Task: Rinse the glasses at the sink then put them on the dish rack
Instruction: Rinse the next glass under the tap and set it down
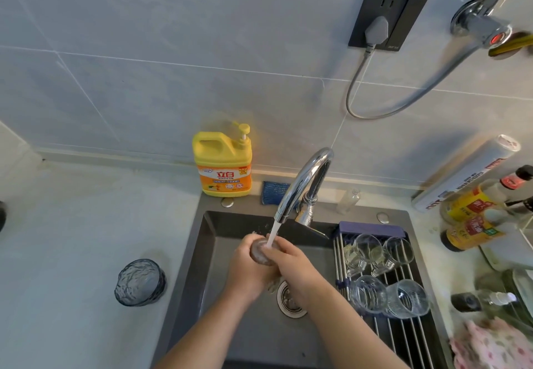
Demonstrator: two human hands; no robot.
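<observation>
1. While water (272,234) runs, left hand (249,272) and right hand (297,266) curl fingers round a glass (260,252) mid-sink (202,253).
2. Dish rack (403,340) along its right edge holds four glasses (372,293).
3. Yellow bottle (222,167) reads "立白".

Yellow detergent btl (222,164) label reads "立白"; other labels too blurred.

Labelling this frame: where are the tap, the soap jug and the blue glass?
tap (301,182): head view, curved spout.
soap jug (222,178): head view, orange label.
blue glass (141,282): head view, textured wall.
</observation>
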